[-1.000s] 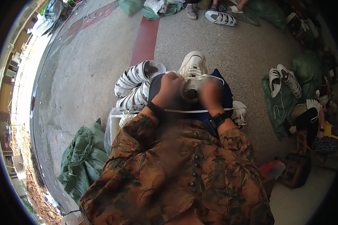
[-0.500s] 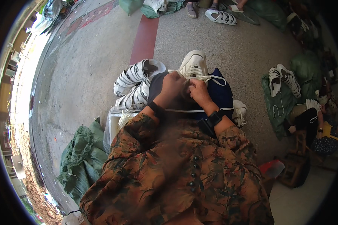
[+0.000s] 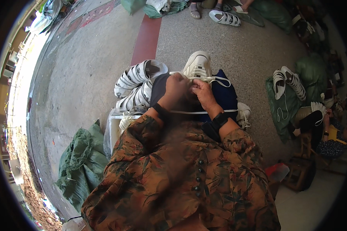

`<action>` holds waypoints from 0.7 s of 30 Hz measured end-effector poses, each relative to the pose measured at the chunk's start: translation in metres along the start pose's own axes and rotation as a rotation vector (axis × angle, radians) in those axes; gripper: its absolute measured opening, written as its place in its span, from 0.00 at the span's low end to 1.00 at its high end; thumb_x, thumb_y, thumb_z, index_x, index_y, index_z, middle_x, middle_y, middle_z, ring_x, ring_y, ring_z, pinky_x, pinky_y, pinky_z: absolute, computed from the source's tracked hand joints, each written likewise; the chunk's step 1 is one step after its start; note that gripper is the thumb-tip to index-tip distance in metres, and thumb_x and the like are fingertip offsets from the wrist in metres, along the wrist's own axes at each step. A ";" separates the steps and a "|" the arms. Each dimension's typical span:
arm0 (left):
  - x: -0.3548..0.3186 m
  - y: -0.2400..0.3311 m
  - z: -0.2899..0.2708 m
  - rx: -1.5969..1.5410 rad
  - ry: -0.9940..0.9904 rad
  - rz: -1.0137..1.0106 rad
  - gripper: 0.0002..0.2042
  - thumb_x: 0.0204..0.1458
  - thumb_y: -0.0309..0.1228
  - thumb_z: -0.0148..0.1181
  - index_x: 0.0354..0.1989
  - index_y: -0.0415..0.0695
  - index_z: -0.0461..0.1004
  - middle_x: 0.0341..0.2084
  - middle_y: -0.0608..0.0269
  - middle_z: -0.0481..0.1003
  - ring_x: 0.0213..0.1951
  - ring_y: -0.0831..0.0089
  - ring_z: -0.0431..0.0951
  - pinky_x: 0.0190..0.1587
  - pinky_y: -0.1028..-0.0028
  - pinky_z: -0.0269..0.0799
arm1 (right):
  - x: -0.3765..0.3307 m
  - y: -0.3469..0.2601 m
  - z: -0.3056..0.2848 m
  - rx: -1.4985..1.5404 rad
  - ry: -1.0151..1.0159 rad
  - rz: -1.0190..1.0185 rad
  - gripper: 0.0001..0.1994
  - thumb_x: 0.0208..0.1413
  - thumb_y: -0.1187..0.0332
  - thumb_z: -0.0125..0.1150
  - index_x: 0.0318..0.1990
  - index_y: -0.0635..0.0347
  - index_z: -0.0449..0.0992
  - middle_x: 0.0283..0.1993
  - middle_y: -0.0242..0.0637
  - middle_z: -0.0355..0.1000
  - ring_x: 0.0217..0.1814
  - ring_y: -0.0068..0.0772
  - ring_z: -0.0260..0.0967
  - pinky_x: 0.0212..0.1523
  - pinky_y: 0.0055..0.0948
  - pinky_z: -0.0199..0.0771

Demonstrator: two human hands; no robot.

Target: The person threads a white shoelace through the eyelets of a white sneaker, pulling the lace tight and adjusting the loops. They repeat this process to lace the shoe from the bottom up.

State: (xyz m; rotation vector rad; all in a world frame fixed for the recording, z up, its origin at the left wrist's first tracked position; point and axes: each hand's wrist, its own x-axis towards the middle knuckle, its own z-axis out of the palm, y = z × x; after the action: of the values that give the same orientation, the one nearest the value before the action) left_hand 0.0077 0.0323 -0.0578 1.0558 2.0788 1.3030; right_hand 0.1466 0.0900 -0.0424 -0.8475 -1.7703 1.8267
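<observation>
A cream lace-up sneaker rests on my lap, toe pointing away from me, over dark blue cloth. My left hand is closed at the sneaker's near left side, with the white shoelace showing at its fingers. Close beside it, my right hand pinches thumb against fingers at the lace. A loop of that lace curves out to the right over the blue cloth. A lens smudge blurs the gap between the hands, so the sneaker's near end and the lace ends are hidden.
Nested white shoes with dark stripes lie left of my lap, above a white box. A green sack slumps at lower left. More sneakers sit on green sacking at right, near another person and a wooden stool.
Both hands stay at the sneaker's lace, with the right fingers shifting slightly. The whole view has moved a little, so the surroundings sit slightly further left.
</observation>
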 end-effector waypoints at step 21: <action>-0.018 0.033 -0.015 0.372 -0.077 0.470 0.07 0.42 0.33 0.58 0.23 0.42 0.75 0.24 0.54 0.75 0.31 0.56 0.76 0.35 0.63 0.71 | 0.020 0.014 -0.002 -0.543 0.147 -0.115 0.04 0.46 0.76 0.52 0.24 0.68 0.71 0.22 0.47 0.71 0.26 0.41 0.72 0.27 0.36 0.69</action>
State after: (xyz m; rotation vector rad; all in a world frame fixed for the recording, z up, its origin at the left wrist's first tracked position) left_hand 0.0197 0.0179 -0.0220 1.8132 2.1399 1.0630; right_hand 0.1352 0.1045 -0.0587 -1.0170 -2.1978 1.1853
